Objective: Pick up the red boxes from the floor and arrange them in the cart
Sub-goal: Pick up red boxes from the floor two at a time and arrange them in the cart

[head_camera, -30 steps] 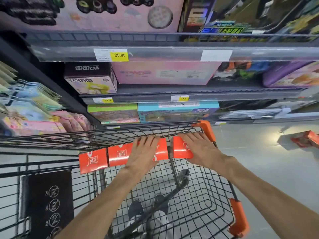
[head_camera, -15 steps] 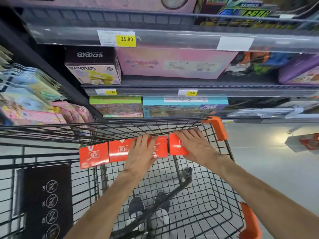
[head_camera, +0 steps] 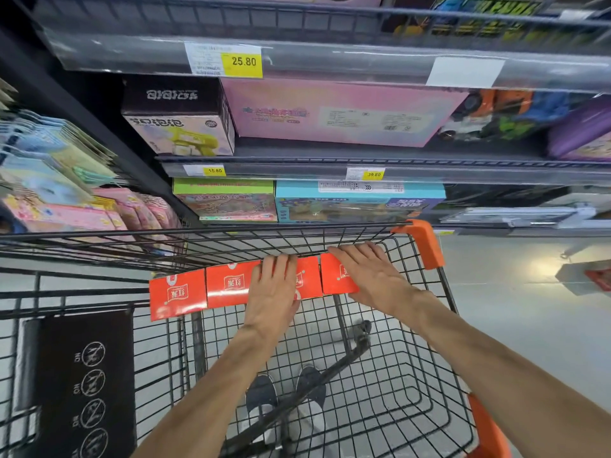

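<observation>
Several red boxes stand in a row against the far wall of the black wire cart. The left box and the one beside it stand free. My left hand lies flat over the third box, fingers on its top edge and thumb under it. My right hand covers the rightmost box, which touches the third. Another red box lies on the floor at far right.
Shelves of toy boxes with yellow price tags rise just behind the cart. An orange corner guard caps the cart's right rim. A black flap with prohibition signs sits at the cart's left. My shoes show through the mesh floor.
The right hand has slid the rightmost box left, closing the gap to the third box. Both hands stay on the boxes. The view has tilted slightly.
</observation>
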